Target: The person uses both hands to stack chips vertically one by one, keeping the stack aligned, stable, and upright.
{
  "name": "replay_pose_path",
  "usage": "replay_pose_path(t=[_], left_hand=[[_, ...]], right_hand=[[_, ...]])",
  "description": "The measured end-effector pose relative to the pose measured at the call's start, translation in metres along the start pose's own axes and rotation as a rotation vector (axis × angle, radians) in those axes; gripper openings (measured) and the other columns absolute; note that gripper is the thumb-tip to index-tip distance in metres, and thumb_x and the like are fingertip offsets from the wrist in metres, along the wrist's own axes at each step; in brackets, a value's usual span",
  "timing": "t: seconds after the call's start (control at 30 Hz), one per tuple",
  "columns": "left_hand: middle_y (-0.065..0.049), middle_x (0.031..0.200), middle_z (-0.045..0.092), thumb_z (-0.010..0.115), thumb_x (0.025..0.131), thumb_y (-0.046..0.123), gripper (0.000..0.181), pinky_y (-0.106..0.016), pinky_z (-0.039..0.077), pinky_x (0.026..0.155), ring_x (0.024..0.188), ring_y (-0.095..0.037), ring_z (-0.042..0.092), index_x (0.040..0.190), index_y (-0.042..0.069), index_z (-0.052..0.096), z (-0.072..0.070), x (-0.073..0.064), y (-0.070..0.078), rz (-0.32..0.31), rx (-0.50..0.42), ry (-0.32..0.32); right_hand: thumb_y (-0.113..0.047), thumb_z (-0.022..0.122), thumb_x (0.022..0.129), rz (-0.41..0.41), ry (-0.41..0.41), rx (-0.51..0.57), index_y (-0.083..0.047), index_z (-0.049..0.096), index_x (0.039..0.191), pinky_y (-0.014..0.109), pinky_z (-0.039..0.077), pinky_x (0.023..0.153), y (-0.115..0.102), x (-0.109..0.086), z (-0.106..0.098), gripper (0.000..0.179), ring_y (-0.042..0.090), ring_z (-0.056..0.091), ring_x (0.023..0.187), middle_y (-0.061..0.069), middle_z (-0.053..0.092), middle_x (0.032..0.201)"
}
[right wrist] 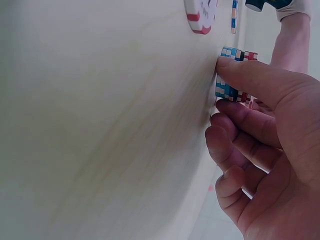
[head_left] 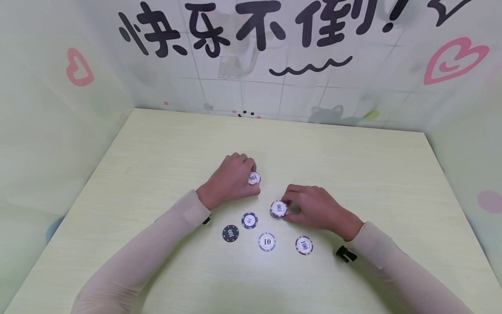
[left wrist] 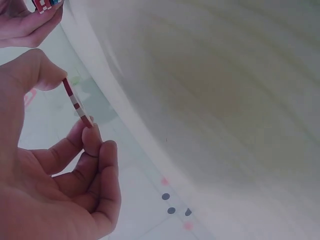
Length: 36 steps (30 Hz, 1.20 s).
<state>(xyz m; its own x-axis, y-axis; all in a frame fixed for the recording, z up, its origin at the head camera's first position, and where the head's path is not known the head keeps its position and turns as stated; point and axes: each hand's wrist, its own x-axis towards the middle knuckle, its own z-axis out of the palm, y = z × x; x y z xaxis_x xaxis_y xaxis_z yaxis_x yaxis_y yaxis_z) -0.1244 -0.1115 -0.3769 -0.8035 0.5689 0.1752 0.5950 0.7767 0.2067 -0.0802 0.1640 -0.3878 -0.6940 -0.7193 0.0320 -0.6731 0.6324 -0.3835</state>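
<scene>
left hand (head_left: 233, 178) pinches a chip (head_left: 254, 178), right hand (head_left: 317, 206) a chip stack (head_left: 278, 209).

We see broad, pale-yellow wood-grain tabletop (head_left: 353, 152), whitish printed sheeting (head_left: 164, 89) standing along its far, left and right edges. On far side we read bold black Chinese characters (head_left: 257, 19) above black wavy line (head_left: 310, 68); pink heart outlines (head_left: 81, 82) left and right. Soft glare near tabletop's front.

快乐不倒! on backdrop (head_left: 361, 80), four chips (head_left: 304, 245) marked 100, two chips (head_left: 267, 242) marked 10
</scene>
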Motion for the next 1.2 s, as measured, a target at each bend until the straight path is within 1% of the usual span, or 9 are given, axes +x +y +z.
replay_pose_path(t=[0.2, 0.43, 0.83, 1.2], left_hand=[[-0.009, 0.092, 0.068, 0.076, 0.083, 0.031, 0.032, -0.044, 0.052, 0.080, 0.083, -0.027, 0.059, 0.098, 0.003, 0.073, 0.0001, -0.0025, 0.0033, 0.056, -0.038, 0.023], [-0.007, 0.092, 0.068, 0.078, 0.083, 0.029, 0.029, -0.042, 0.051, 0.078, 0.084, -0.025, 0.059, 0.099, 0.004, 0.075, 0.0010, -0.0040, 0.0051, 0.108, -0.051, 0.051], [-0.007, 0.094, 0.067, 0.079, 0.083, 0.028, 0.030, -0.042, 0.050, 0.079, 0.086, -0.026, 0.058, 0.101, 0.004, 0.074, -0.0014, -0.0055, 0.0087, 0.132, -0.052, 0.061], [-0.008, 0.097, 0.069, 0.079, 0.084, 0.028, 0.029, -0.041, 0.049, 0.078, 0.087, -0.026, 0.058, 0.101, 0.005, 0.075, -0.0010, -0.0051, 0.0101, 0.158, -0.058, 0.066]], right_hand=[[-0.026, 0.091, 0.091, 0.002, 0.002, -0.004, -0.012, 0.083, 0.113, 0.026, 0.054, 0.071, -0.0005, -0.0009, 0.0004, 0.027, 0.007, 0.065, 0.084, -0.005, 0.073, 0.109], [-0.026, 0.090, 0.091, 0.004, -0.003, 0.001, -0.012, 0.083, 0.113, 0.026, 0.054, 0.071, -0.0007, -0.0015, 0.0015, 0.027, 0.007, 0.065, 0.084, -0.004, 0.073, 0.109], [-0.026, 0.091, 0.090, -0.010, 0.011, -0.006, -0.012, 0.083, 0.112, 0.026, 0.054, 0.070, -0.0008, -0.0013, 0.0012, 0.027, 0.008, 0.065, 0.083, -0.004, 0.073, 0.108], [-0.025, 0.091, 0.090, -0.022, 0.017, -0.013, -0.012, 0.083, 0.111, 0.026, 0.054, 0.070, 0.0008, 0.0002, 0.0013, 0.026, 0.007, 0.065, 0.083, -0.005, 0.073, 0.108]])
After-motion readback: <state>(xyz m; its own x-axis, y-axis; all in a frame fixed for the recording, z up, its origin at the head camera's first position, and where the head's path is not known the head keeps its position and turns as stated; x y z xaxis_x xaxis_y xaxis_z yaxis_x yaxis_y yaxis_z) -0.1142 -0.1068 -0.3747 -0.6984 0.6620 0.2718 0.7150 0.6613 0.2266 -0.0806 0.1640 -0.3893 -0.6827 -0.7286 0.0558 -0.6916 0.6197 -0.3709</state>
